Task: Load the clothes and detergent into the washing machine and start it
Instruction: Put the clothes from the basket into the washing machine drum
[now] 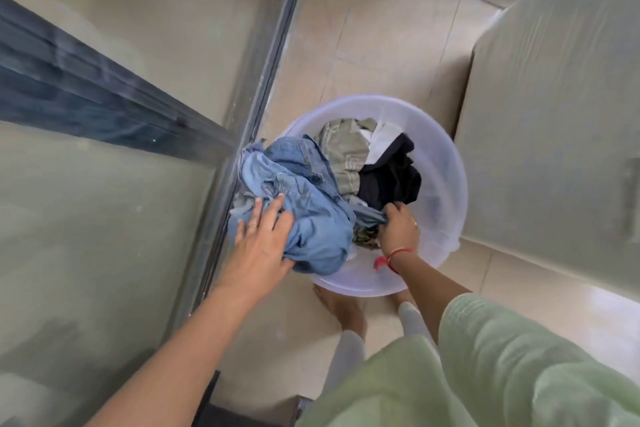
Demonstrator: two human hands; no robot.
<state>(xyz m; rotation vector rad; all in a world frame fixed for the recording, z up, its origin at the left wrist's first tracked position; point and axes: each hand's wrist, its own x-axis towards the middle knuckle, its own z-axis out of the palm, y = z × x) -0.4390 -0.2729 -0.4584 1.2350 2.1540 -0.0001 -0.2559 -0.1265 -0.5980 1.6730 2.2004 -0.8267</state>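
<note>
A round translucent white tub [440,163] stands on the tiled floor, filled with clothes. Blue denim jeans [304,198] bulge over its left rim. An olive green garment [343,152], a white piece [381,140] and a black garment [394,180] lie behind them. My left hand [263,236] lies on the near left side of the jeans, fingers spread over the cloth, thumb tucked under the bundle. My right hand [398,225] is inside the tub, fingers curled round a fold of the jeans at their right end. A red thread circles that wrist.
A glass sliding door with a dark metal frame [242,135] runs along the left, right beside the tub. A large appliance under a plastic cover [554,114] fills the right side. My feet [346,308] stand just behind the tub on beige tiles.
</note>
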